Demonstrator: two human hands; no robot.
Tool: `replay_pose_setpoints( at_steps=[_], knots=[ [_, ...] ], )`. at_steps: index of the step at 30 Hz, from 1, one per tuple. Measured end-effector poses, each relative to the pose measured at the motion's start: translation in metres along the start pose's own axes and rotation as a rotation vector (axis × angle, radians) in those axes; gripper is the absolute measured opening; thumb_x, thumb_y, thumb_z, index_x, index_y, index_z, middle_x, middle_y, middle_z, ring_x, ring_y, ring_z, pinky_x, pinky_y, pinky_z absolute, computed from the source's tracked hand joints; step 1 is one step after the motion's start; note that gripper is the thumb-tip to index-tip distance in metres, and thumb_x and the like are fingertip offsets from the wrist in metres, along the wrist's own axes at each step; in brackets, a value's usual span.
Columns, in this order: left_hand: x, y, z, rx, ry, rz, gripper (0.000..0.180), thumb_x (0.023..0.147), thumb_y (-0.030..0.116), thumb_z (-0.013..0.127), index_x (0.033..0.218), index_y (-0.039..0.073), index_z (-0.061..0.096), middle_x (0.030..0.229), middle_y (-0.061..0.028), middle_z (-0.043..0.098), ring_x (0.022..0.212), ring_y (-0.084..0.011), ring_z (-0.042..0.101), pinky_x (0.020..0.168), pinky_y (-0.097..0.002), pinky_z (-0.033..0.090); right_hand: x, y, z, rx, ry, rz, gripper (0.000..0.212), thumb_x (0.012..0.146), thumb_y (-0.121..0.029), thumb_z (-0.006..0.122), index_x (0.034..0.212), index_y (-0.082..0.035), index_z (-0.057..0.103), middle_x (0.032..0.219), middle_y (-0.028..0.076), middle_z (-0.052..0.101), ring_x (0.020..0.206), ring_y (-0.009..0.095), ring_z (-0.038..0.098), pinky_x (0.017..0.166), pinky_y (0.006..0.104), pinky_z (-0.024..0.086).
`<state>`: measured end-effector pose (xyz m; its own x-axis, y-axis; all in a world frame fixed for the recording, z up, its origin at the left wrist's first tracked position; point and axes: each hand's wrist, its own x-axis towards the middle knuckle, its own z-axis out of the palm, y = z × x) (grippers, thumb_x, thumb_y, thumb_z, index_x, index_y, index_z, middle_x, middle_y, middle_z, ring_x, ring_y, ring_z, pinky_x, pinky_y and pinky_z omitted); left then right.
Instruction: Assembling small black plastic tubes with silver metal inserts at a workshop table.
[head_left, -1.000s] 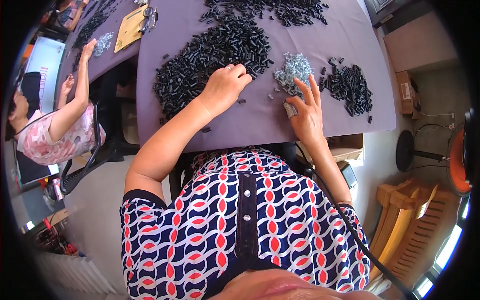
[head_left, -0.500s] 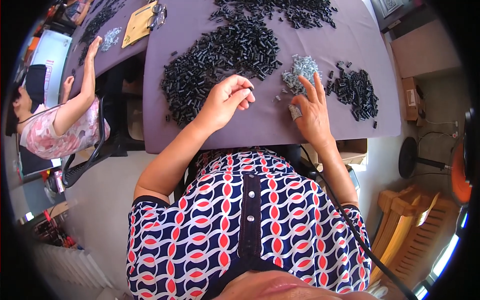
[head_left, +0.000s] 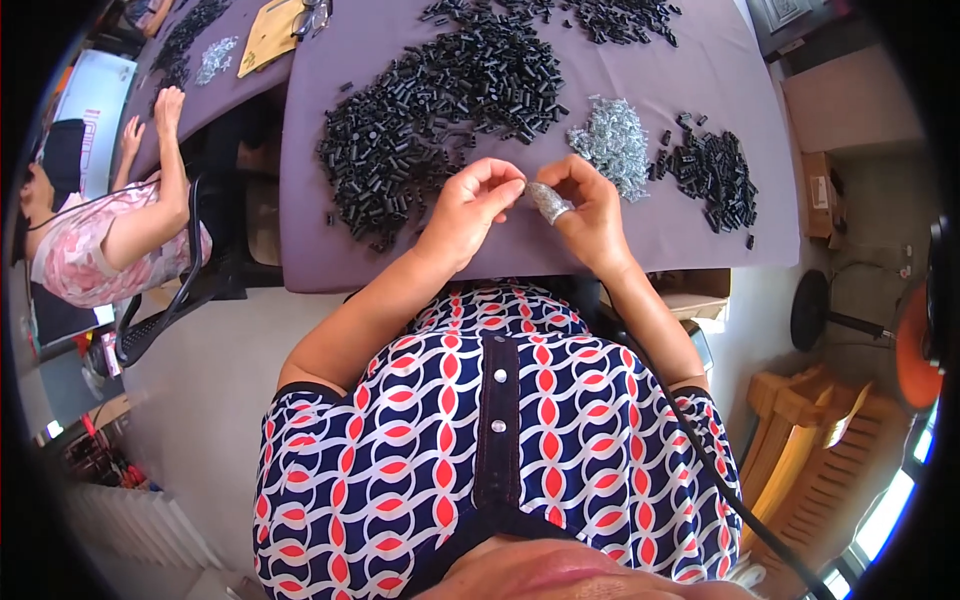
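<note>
Centre of frame: left hand (head_left: 465, 215) pinches a small dark piece (head_left: 521, 190), mostly hidden. Right hand (head_left: 592, 222), thumb silver-wrapped (head_left: 548, 201), curls narrow just beside it; cannot tell whether it holds anything. Black cylinders (head_left: 440, 115) heaped upper centre; silvery bits (head_left: 612, 145) right of them.

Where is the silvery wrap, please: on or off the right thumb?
On: the silvery wrap covers the thumb of the right hand.
</note>
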<state>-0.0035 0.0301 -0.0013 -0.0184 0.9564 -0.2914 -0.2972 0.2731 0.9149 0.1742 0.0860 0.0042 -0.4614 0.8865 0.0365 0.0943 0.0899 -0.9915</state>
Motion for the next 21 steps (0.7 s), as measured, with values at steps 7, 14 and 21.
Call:
replay_pose_setpoints(
  at_steps=[7,14,21],
  knots=[
    [-0.006,0.002,-0.009,-0.27,-0.054,-0.034,0.012,0.096,0.01,0.064,0.107,0.004,0.065,0.093,-0.0024,0.067,0.082,-0.012,0.066,0.076,-0.0273,0.054,-0.002,-0.004,-0.002,0.194,-0.094,-0.021,0.012,0.086,0.008,0.068,0.094,0.0,0.062,0.092,0.001,0.068,0.087,0.008,0.065,0.08,0.0249,0.053],
    [-0.017,0.004,-0.012,-0.04,-0.106,0.027,0.016,0.096,0.005,0.063,0.11,-0.001,0.065,0.1,-0.0075,0.07,0.089,-0.0157,0.07,0.08,-0.0293,0.058,-0.006,-0.006,-0.004,0.004,-0.137,-0.042,0.014,0.083,0.008,0.07,0.091,0.0,0.064,0.088,0.003,0.067,0.083,0.01,0.066,0.075,0.0256,0.053],
    [-0.025,0.015,-0.017,0.467,-0.172,0.136,0.018,0.095,0.001,0.062,0.112,-0.005,0.063,0.099,-0.0095,0.07,0.088,-0.0142,0.07,0.08,-0.0278,0.057,-0.005,-0.013,-0.005,-0.025,-0.296,0.039,0.016,0.083,0.012,0.068,0.092,0.001,0.063,0.095,0.003,0.064,0.09,0.011,0.063,0.083,0.0258,0.051]
  ],
)
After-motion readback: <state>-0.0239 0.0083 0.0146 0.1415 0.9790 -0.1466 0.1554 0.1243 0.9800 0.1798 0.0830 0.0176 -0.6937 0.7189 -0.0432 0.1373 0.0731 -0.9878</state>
